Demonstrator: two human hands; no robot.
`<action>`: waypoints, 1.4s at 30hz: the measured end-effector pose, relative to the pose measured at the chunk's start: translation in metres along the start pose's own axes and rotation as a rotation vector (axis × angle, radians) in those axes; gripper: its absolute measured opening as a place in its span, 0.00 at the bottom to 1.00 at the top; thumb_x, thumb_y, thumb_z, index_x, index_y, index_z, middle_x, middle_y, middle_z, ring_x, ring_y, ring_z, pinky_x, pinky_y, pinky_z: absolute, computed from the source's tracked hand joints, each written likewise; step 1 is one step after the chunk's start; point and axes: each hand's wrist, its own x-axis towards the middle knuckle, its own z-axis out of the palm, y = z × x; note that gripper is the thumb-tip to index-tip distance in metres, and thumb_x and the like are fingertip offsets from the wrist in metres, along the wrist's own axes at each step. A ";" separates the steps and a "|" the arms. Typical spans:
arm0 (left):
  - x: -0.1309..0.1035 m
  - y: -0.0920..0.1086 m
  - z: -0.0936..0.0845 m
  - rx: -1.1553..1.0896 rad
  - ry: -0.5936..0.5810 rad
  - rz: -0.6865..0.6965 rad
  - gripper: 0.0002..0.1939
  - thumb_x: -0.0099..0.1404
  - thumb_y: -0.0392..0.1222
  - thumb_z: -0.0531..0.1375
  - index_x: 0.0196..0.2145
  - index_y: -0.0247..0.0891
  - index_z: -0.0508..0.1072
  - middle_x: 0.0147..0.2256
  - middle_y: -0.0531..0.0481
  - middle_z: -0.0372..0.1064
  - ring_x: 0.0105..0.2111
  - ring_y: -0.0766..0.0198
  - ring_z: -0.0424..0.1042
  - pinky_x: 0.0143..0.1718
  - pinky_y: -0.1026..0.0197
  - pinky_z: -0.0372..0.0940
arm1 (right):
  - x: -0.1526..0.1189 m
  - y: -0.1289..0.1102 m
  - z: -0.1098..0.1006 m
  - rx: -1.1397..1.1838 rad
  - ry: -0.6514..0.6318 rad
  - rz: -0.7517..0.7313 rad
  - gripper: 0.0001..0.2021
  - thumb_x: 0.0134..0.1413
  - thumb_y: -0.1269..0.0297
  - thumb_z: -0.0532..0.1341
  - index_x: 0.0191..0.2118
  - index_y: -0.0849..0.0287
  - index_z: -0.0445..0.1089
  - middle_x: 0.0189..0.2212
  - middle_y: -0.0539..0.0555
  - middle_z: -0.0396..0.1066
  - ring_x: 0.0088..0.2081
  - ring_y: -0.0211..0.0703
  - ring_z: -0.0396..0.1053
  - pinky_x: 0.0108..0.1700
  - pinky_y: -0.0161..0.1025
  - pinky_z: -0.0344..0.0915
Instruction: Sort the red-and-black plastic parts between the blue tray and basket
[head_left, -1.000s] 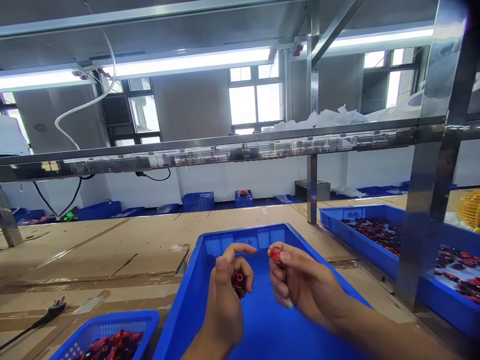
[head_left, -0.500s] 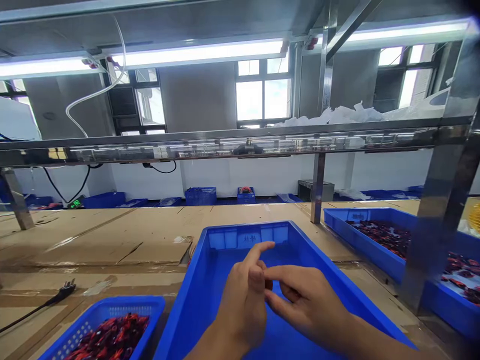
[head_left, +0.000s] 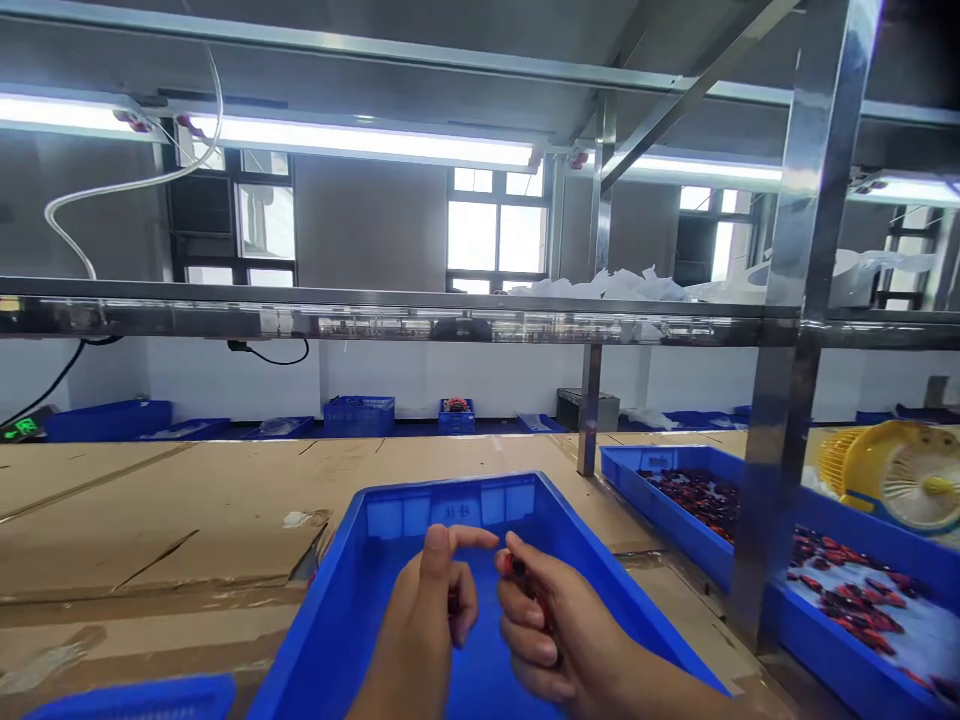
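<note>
thumb and forefinger of the right hand (head_left: 555, 625) pinch one small red part (head_left: 514, 565) over one large blue tray (head_left: 517, 505); more red shows in that palm. the part looks light, hard and perhaps slick, best gripped by its sides. the left hand (head_left: 424, 605) curls its lower fingers around a dark red item (head_left: 453, 600), mostly hidden; how many it holds i cannot tell. at right, one shallow tray (head_left: 667, 525) bears red pieces (head_left: 697, 500) too crowded to count, near one yellow fan (head_left: 892, 470).
</note>
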 end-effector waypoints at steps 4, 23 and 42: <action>0.001 -0.003 -0.001 0.047 0.018 -0.002 0.42 0.61 0.73 0.34 0.38 0.36 0.73 0.15 0.57 0.47 0.17 0.66 0.46 0.19 0.64 0.45 | 0.002 -0.001 -0.002 0.023 0.016 0.066 0.17 0.63 0.49 0.51 0.30 0.56 0.61 0.13 0.41 0.52 0.11 0.30 0.47 0.10 0.27 0.40; 0.003 0.005 0.003 -0.409 -0.065 -0.288 0.47 0.54 0.79 0.35 0.51 0.39 0.63 0.19 0.58 0.53 0.14 0.70 0.48 0.14 0.68 0.40 | -0.014 0.006 0.006 -1.187 0.009 -0.602 0.10 0.49 0.66 0.65 0.40 0.55 0.72 0.18 0.42 0.57 0.20 0.31 0.54 0.25 0.31 0.52; 0.007 -0.009 0.003 -0.783 -0.180 -0.323 0.46 0.54 0.79 0.40 0.52 0.39 0.65 0.28 0.53 0.61 0.16 0.71 0.54 0.16 0.67 0.47 | -0.022 0.014 0.007 -1.568 0.001 -1.309 0.09 0.49 0.73 0.63 0.39 0.59 0.71 0.19 0.44 0.69 0.19 0.32 0.64 0.26 0.31 0.59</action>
